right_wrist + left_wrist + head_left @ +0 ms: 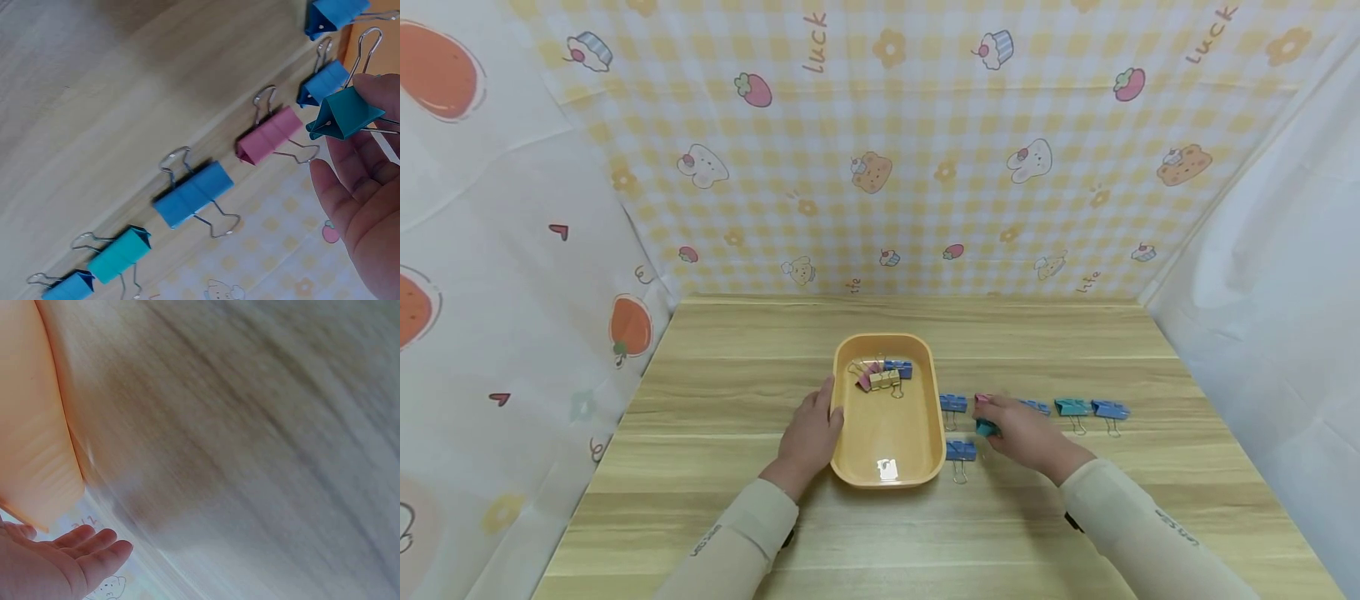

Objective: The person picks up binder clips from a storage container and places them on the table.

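Observation:
My right hand (1024, 433) pinches a teal binder clip (347, 113) between thumb and fingers, just right of the yellow tray (887, 482). Beneath and beside that hand, a pink binder clip (269, 135) and a blue binder clip (193, 194) lie on the table; the hand partly covers both in the head view. My left hand (808, 433) rests along the tray's left side, its fingers (103, 553) extended in the left wrist view. Inside the tray, toward its far end, are a gold binder clip (884, 380), a blue one (898, 369) and a pink one (865, 381).
Two blue binder clips, one farther (953, 403) and one nearer (960, 451), lie close to the tray's right wall. Farther right are a teal clip (1071, 407) and a blue clip (1110, 409). A checked yellow cloth (880, 217) hangs behind the wooden table (730, 367).

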### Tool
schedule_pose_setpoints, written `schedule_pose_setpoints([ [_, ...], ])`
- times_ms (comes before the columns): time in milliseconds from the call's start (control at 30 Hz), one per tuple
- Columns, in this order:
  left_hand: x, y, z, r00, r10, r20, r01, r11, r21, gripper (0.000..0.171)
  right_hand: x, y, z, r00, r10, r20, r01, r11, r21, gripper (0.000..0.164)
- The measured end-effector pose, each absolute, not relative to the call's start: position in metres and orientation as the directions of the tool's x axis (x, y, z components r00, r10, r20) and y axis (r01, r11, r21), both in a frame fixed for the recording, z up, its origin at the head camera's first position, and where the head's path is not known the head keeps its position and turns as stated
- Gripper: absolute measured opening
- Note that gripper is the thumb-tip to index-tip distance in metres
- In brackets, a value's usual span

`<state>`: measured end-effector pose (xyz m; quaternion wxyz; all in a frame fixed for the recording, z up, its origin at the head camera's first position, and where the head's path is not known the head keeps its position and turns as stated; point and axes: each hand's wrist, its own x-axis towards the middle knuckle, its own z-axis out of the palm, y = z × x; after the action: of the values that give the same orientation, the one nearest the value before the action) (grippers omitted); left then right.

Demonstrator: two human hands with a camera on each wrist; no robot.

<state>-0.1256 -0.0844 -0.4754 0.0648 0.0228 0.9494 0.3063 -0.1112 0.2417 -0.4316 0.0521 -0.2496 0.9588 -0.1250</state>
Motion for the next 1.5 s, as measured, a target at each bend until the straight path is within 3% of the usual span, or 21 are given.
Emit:
schedule_pose_setpoints([
  [1033, -0.125, -0.083, -0.476, -0.992, 0.081, -0.100, 0.008, 0.814, 0.581, 0.059, -0.110, 0.250, -0.456, -0.901, -0.389, -0.192, -0.336, 0.906, -0.258, 0.029],
  [1500, -0.125, -0.084, -0.475, -0.992, 0.086, -0.093, 0.015, 0.808, 0.590, 0.059, -0.109, 0.251, -0.463, -0.889, -0.415, -0.193, -0.364, 0.897, -0.251, 0.025],
])
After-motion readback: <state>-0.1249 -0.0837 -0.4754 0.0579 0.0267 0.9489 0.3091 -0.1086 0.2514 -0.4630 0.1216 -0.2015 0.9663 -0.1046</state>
